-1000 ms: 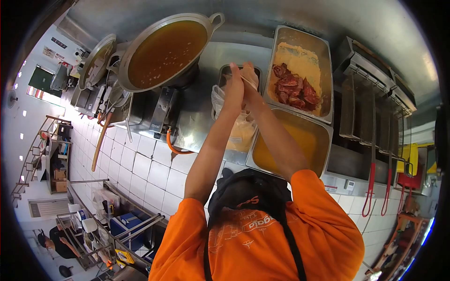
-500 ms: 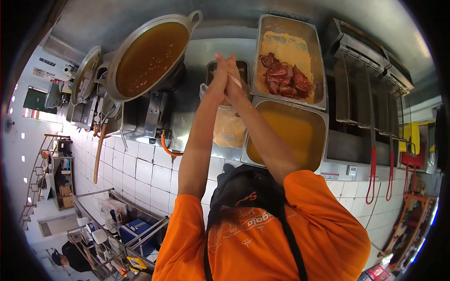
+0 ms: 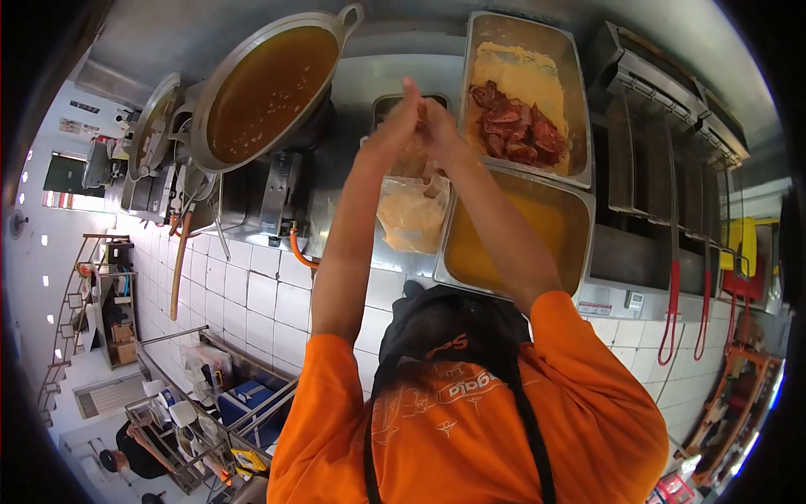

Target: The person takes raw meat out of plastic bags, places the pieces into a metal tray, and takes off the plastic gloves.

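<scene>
My left hand (image 3: 393, 133) and my right hand (image 3: 440, 134) meet palm to palm above a small metal tray (image 3: 388, 104). The left fingers stretch upward, partly blurred; the right fingers lie against the left palm, partly hidden. Neither visibly holds an object. Beneath them sits a clear plastic bag (image 3: 413, 217) of pale orange powder. Right of my hands, a deep metal pan (image 3: 579, 109) contains dark red meat pieces (image 3: 519, 128) on orange-yellow powder (image 3: 520, 69). A second pan (image 3: 585, 244) holds yellow-orange liquid under my right forearm.
A large pot (image 3: 201, 109) of brown liquid stands on a burner (image 3: 275, 197) at the left, near a wooden-handled utensil (image 3: 180, 265). Fryer baskets with red handles (image 3: 672, 311) hang at the right. Another person (image 3: 138, 454) is at the lower left, beyond a metal rack (image 3: 168, 433).
My palms have parted slightly, and the fingers have shifted against each other. More of the powder bag shows below them. The view has shifted a little.
</scene>
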Tool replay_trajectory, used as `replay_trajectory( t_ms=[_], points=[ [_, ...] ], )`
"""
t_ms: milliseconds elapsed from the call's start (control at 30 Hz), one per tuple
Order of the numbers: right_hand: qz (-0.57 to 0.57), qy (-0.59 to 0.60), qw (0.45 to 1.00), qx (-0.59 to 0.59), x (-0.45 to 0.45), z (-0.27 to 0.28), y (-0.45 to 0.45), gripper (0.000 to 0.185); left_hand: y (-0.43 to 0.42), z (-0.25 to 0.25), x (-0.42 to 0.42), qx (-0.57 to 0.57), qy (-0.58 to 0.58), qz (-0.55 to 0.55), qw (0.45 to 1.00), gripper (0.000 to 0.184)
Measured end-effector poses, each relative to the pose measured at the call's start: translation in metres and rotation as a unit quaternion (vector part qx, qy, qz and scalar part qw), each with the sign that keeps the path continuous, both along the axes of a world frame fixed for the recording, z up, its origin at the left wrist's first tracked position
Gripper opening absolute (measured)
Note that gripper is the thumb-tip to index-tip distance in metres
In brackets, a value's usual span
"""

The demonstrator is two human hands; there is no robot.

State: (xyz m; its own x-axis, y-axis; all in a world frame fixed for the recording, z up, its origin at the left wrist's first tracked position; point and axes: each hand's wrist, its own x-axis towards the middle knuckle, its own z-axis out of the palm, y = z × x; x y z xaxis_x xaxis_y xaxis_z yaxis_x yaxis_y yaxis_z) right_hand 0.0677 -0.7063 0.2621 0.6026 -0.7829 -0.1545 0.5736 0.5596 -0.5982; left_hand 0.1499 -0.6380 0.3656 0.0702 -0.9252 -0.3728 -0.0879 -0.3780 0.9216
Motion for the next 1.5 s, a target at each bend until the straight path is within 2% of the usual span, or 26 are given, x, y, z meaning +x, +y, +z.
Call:
replay_trajectory(
  t_ms=[33,133,200,267,333,433,467,533,567,600,700,800,1000,1033,1167,1267,1300,1367,1433,1500],
  points=[
    [0.027,-0.023,0.995,-0.093,-0.008,-0.002,0.003,0.023,0.015,-0.004,-0.002,-0.033,-0.013,-0.007,0.999,0.096],
    [0.060,0.207,0.974,0.071,0.002,-0.013,-0.014,0.027,0.082,0.010,0.000,-0.088,0.004,0.014,0.996,0.092],
    [0.137,0.358,0.910,-0.160,-0.018,0.014,0.000,0.032,0.121,0.008,0.020,-0.064,0.051,0.086,0.993,0.090],
    [0.191,0.443,0.826,-0.290,-0.033,0.045,0.003,0.037,0.159,-0.016,0.046,-0.046,0.087,0.175,0.980,0.090],
    [0.221,0.493,0.781,-0.313,-0.044,0.065,0.001,0.043,0.205,-0.049,0.061,-0.022,0.109,0.254,0.961,0.091],
    [0.114,0.332,0.893,-0.282,-0.043,0.104,0.014,0.050,0.265,-0.097,0.063,0.043,0.230,0.350,0.907,0.085],
    [0.124,0.229,0.935,-0.239,-0.040,0.115,0.018,0.054,0.284,-0.116,0.061,0.055,0.269,0.375,0.885,0.082],
    [0.137,-0.008,0.984,-0.114,-0.033,0.134,0.028,0.061,0.310,-0.142,0.052,0.046,0.394,0.408,0.822,0.078],
    [0.140,-0.138,0.980,-0.032,-0.029,0.143,0.037,0.064,0.317,-0.145,0.046,0.030,0.464,0.411,0.785,0.075],
    [0.144,-0.264,0.952,0.051,-0.025,0.147,0.044,0.068,0.318,-0.150,0.043,0.021,0.482,0.409,0.775,0.075],
    [0.150,-0.373,0.912,0.087,-0.007,0.141,0.060,0.072,0.317,-0.156,0.033,0.002,0.512,0.417,0.751,0.074],
    [0.174,-0.323,0.929,0.057,0.010,0.129,0.076,0.074,0.303,-0.150,0.032,-0.033,0.521,0.382,0.763,0.073],
    [0.197,-0.373,0.892,0.161,0.012,0.101,0.092,0.066,0.284,-0.121,0.032,-0.071,0.523,0.319,0.787,0.070],
    [0.204,-0.347,0.905,0.138,0.011,0.096,0.095,0.064,0.286,-0.115,0.030,-0.078,0.513,0.323,0.792,0.072],
    [0.320,-0.312,0.882,0.146,0.033,0.085,0.127,0.063,0.313,-0.111,0.022,-0.130,0.575,0.347,0.729,0.075],
    [0.408,-0.294,0.840,0.202,0.070,0.082,0.176,0.064,0.346,-0.111,-0.006,-0.152,0.515,0.398,0.744,0.074],
    [0.431,-0.290,0.830,0.203,0.082,0.079,0.195,0.063,0.358,-0.109,-0.021,-0.116,0.431,0.405,0.798,0.074],
    [0.468,-0.253,0.817,0.223,0.097,0.072,0.235,0.064,0.393,-0.108,-0.065,-0.063,0.255,0.340,0.903,0.067],
    [0.503,-0.209,0.801,0.250,0.108,0.071,0.274,0.069,0.423,-0.100,-0.105,-0.072,0.211,0.187,0.957,0.063],
    [0.540,-0.149,0.796,0.230,0.110,0.063,0.311,0.069,0.456,-0.101,-0.131,-0.068,0.084,0.074,0.991,0.059]
  ],
)
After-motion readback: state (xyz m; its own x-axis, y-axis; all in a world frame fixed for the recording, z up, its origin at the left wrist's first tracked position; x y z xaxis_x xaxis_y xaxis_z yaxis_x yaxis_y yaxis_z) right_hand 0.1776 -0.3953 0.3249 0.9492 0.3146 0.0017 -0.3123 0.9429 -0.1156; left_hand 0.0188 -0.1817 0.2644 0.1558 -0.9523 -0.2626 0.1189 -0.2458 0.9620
